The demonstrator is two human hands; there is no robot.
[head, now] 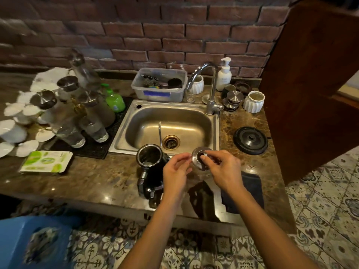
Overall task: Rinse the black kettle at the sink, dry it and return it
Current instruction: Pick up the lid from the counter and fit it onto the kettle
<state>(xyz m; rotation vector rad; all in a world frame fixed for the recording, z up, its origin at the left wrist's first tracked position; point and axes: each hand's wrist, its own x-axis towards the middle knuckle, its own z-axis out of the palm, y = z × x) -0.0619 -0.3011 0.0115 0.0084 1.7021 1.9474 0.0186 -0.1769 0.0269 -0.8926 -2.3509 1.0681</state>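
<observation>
I grip the kettle lid (pixel 201 157) in my right hand (pixel 223 171), left hand (pixel 175 171) loose beside it; next, I'd say, refit it on the open black kettle (pixel 152 167).

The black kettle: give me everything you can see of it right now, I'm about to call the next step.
The black kettle stands upright on the brown stone counter, at the front edge of the sink. Glossy black body, shiny metal inside, handle facing the person. Its top is open: the lid, metal-rimmed with a dark centre, is held by the right hand, with the left hand beside it. Neither hand visibly grips the kettle, though the left forearm hides its right side.
</observation>
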